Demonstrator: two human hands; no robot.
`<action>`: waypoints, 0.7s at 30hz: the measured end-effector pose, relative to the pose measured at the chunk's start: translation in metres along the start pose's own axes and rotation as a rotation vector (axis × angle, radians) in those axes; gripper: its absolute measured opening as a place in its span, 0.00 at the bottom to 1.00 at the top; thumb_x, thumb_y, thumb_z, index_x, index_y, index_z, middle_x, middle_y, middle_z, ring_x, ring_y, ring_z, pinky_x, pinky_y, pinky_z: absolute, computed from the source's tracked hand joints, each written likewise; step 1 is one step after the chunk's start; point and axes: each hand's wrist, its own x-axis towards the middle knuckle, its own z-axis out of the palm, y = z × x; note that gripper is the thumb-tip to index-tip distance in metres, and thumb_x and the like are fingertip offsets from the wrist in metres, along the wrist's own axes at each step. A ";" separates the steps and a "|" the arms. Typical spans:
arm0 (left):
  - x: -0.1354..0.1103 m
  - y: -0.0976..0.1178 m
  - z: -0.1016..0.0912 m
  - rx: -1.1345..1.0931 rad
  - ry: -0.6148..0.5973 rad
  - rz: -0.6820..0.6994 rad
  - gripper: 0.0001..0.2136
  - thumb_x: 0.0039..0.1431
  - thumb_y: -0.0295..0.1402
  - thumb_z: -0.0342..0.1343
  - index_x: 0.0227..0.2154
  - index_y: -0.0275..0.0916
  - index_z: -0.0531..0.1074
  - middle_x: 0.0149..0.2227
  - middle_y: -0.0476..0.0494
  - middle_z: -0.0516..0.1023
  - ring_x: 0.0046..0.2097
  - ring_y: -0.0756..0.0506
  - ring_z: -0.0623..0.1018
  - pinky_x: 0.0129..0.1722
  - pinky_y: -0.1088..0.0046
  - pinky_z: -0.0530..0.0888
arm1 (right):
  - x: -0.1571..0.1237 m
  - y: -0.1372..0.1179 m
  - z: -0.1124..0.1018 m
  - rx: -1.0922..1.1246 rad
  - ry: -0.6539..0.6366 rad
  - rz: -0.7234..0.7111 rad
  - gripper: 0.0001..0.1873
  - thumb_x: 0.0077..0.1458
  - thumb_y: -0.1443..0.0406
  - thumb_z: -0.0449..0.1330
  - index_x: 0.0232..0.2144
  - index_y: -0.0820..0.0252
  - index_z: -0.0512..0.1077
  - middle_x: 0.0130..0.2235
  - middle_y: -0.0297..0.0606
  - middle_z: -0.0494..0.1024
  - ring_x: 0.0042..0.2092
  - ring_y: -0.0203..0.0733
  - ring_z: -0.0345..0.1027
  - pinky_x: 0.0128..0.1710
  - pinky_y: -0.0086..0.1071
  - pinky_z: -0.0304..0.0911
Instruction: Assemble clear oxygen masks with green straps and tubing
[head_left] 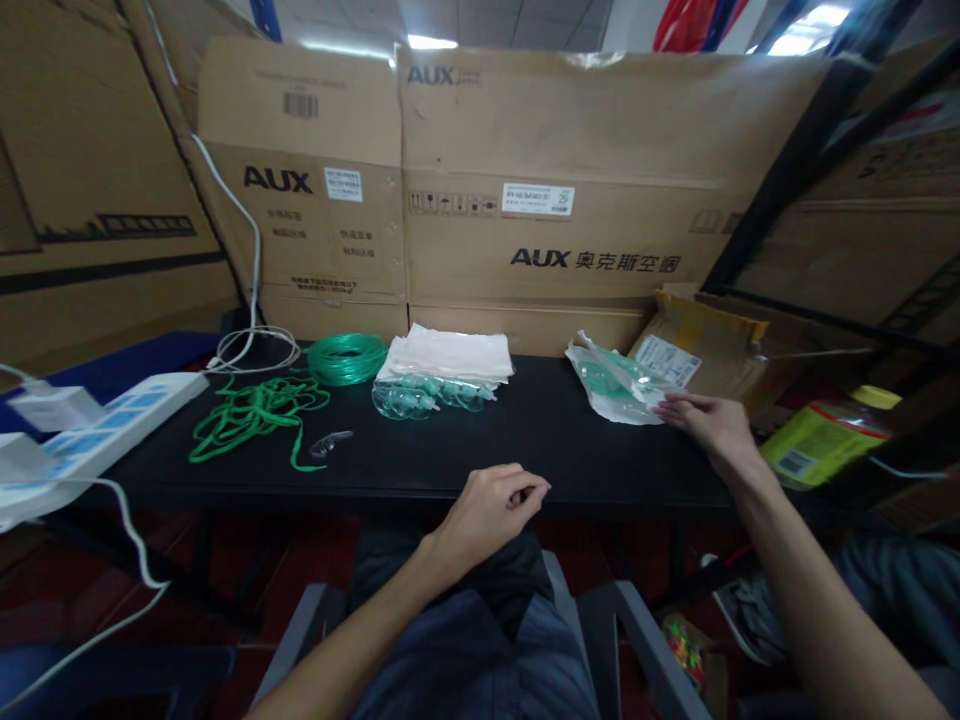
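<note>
My right hand (709, 428) pinches the right edge of a white-and-clear packet (626, 408) lying on the black table. Through its film shows something green and clear. My left hand (495, 505) is in front of the table's near edge, fingers curled in and nothing visible in them. Left of the packet, clear green oxygen masks (431, 395) lie against a stack of white packets (454, 355). Farther left are a coil of green tubing (346, 358), a tangled green cord (255, 410) and a small clear plastic piece (330, 443).
Large cardboard boxes (525, 140) wall off the back of the table (450, 468). A white power strip (112, 430) with cables sits at left. A yellow-green bottle (825, 440) and a torn carton (701, 340) stand at right. Another person's shoe (750, 610) shows below.
</note>
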 end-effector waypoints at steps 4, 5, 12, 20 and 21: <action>0.000 -0.001 0.003 0.035 0.033 0.034 0.07 0.66 0.30 0.58 0.38 0.39 0.82 0.29 0.50 0.81 0.29 0.52 0.76 0.35 0.78 0.73 | -0.013 -0.032 -0.006 -0.393 0.057 -0.307 0.18 0.62 0.60 0.59 0.47 0.67 0.79 0.54 0.60 0.77 0.60 0.60 0.68 0.64 0.51 0.54; 0.000 -0.002 0.004 0.045 0.039 0.040 0.07 0.66 0.30 0.58 0.38 0.40 0.82 0.29 0.50 0.81 0.29 0.52 0.76 0.35 0.78 0.73 | -0.012 -0.036 -0.002 -0.445 0.021 -0.365 0.22 0.60 0.58 0.61 0.51 0.66 0.78 0.60 0.59 0.73 0.65 0.60 0.62 0.68 0.47 0.49; -0.002 -0.002 0.001 0.021 0.019 0.036 0.08 0.66 0.29 0.58 0.38 0.39 0.82 0.29 0.49 0.81 0.29 0.52 0.76 0.34 0.78 0.72 | 0.000 0.002 0.046 -0.953 -0.305 -0.419 0.52 0.51 0.43 0.66 0.68 0.66 0.58 0.69 0.63 0.59 0.68 0.73 0.54 0.66 0.63 0.50; 0.000 0.006 -0.008 0.030 -0.084 0.007 0.10 0.68 0.31 0.56 0.38 0.40 0.82 0.31 0.50 0.82 0.32 0.51 0.79 0.36 0.78 0.74 | -0.078 -0.053 0.040 -0.718 -0.136 -0.819 0.38 0.65 0.53 0.56 0.71 0.61 0.55 0.73 0.51 0.52 0.72 0.62 0.47 0.70 0.59 0.46; -0.001 0.007 -0.007 0.030 -0.125 0.019 0.10 0.69 0.32 0.54 0.38 0.40 0.82 0.32 0.50 0.83 0.33 0.51 0.80 0.37 0.78 0.74 | -0.101 -0.065 0.043 -0.622 -0.214 -0.854 0.34 0.65 0.54 0.55 0.69 0.56 0.59 0.72 0.46 0.57 0.71 0.59 0.51 0.70 0.58 0.47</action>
